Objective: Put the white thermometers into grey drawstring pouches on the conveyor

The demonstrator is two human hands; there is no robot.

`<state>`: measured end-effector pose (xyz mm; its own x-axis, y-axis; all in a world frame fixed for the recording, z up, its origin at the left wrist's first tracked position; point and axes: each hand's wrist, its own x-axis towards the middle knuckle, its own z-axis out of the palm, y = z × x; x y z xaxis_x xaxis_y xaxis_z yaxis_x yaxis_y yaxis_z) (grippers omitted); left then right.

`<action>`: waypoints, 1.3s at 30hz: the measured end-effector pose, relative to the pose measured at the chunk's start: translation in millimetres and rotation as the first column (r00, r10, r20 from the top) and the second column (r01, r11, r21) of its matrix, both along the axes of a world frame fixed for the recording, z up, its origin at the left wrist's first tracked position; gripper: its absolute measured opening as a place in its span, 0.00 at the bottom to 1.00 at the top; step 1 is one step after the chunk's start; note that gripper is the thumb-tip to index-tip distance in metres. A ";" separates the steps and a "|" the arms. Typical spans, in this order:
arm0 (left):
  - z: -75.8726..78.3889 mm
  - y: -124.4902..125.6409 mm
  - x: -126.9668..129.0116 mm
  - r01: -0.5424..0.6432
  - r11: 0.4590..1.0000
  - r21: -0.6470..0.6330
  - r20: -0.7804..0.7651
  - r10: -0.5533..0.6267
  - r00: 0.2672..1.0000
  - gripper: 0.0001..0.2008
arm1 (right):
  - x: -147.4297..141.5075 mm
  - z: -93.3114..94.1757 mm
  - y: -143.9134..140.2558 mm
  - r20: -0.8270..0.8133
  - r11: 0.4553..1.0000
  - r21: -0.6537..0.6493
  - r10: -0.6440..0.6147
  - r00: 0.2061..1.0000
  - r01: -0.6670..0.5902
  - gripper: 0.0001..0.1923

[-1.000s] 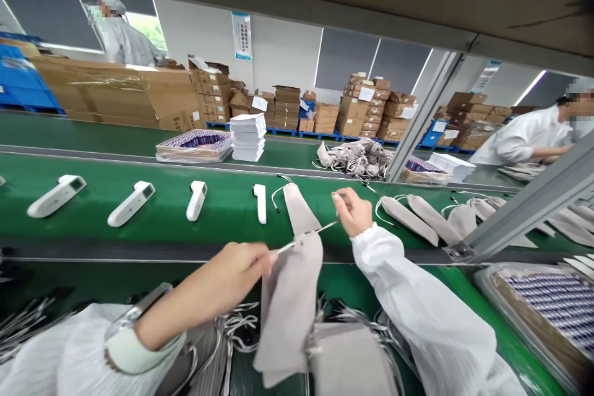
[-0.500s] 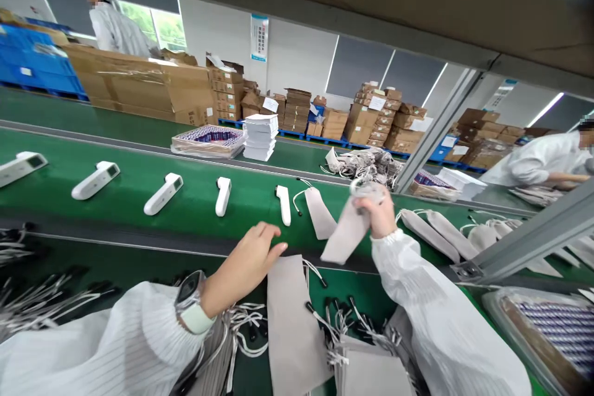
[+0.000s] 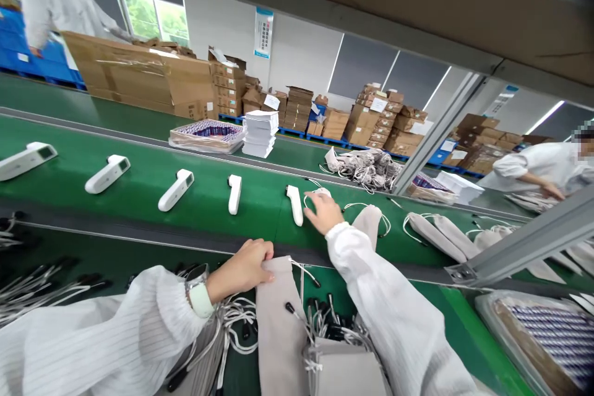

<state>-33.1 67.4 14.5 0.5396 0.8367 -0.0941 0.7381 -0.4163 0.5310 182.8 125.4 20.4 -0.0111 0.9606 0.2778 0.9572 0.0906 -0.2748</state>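
My left hand (image 3: 244,266) is closed on the top edge of a flat grey drawstring pouch (image 3: 278,322) that lies at the near edge of the bench. My right hand (image 3: 322,213) reaches onto the green conveyor belt (image 3: 139,198), fingers spread, resting on another grey pouch (image 3: 320,193) right beside a white handheld thermometer (image 3: 294,204). A third pouch (image 3: 369,223) lies on the belt just right of my right wrist. Several more white thermometers (image 3: 176,189) sit in a row to the left. A pile of pouches (image 3: 343,365) with cords lies under my arms.
Beyond the belt stand a wrapped tray (image 3: 206,136), a stack of white booklets (image 3: 260,133) and a heap of pouches (image 3: 366,164). Metal frame bars (image 3: 529,241) cross at the right above another tray (image 3: 547,328). A co-worker (image 3: 542,164) works at far right; another person (image 3: 51,0) stands by cardboard boxes (image 3: 139,80).
My right hand set its pouch down on the belt and moved left onto the pouch beside the thermometer. My left hand closed on the top of the near pouch.
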 end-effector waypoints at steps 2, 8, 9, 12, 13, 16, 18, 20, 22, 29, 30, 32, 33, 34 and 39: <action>2.3 -1.2 0.6 -0.013 1.000 0.010 -0.001 0.013 1.000 0.08 | -19.5 -7.2 9.3 -0.160 0.996 -0.078 0.036 0.986 -0.049 0.22; 17.4 -2.8 -1.7 0.023 0.998 -0.060 0.008 -0.022 1.000 0.07 | -5.3 -23.2 25.8 -0.522 0.983 -0.183 -0.106 0.846 0.010 0.18; 20.3 -2.8 -2.1 0.048 0.995 -0.087 0.020 -0.046 0.999 0.08 | 1.6 -19.8 24.4 -0.578 0.982 -0.188 -0.115 0.808 0.005 0.21; 28.6 -4.6 -1.9 0.121 0.987 -0.105 0.066 -0.114 0.991 0.10 | 10.9 1.3 9.9 -0.763 0.984 -0.151 -0.054 0.644 -0.098 0.32; 31.0 -6.1 -1.3 0.132 0.989 -0.069 0.079 -0.126 0.989 0.09 | 9.1 10.5 2.4 -0.852 0.975 -0.112 0.004 0.524 -0.190 0.37; 36.3 -12.0 1.5 0.139 0.989 0.051 0.095 -0.143 0.985 0.07 | -6.8 35.9 -21.6 -0.994 0.898 0.069 0.100 0.049 -0.435 0.47; 38.4 -15.4 3.4 0.144 0.988 0.049 0.105 -0.148 0.983 0.07 | -19.4 46.1 -34.1 -0.992 0.871 0.121 0.091 -0.085 -0.476 0.48; 40.1 -17.6 4.9 0.132 0.991 0.027 0.128 -0.134 0.983 0.08 | -28.8 49.9 -41.5 -0.993 0.861 0.114 0.080 -0.089 -0.495 0.48; 42.2 -18.7 6.0 0.125 0.992 0.031 0.169 -0.129 0.977 0.09 | -33.6 49.5 -44.2 -0.994 0.838 0.099 0.065 -0.082 -0.537 0.46; 50.6 -17.5 5.1 0.182 0.983 0.035 0.256 -0.185 0.949 0.11 | -35.3 44.5 -40.2 -0.975 0.849 0.198 0.117 -0.191 -0.491 0.30; 51.0 -17.2 5.0 0.184 0.983 0.025 0.261 -0.184 0.947 0.10 | -35.2 44.2 -39.6 -0.969 0.853 0.219 0.133 -0.208 -0.475 0.30; 50.7 -17.0 5.2 0.160 0.987 0.025 0.282 -0.161 0.946 0.10 | -34.9 43.6 -38.5 -0.959 0.850 0.256 0.163 -0.234 -0.460 0.29; 49.9 -17.2 5.5 0.142 0.989 0.036 0.298 -0.146 0.943 0.10 | -34.8 43.5 -38.0 -0.954 0.848 0.272 0.175 -0.245 -0.455 0.28; 49.0 -17.4 5.8 0.127 0.991 0.052 0.318 -0.137 0.938 0.10 | -34.8 43.4 -37.7 -0.949 0.848 0.286 0.185 -0.257 -0.446 0.28; 44.2 -16.3 4.4 0.011 0.987 0.159 0.441 -0.081 0.894 0.10 | -41.9 39.2 -40.9 -0.963 0.837 0.235 0.131 -0.236 -0.494 0.23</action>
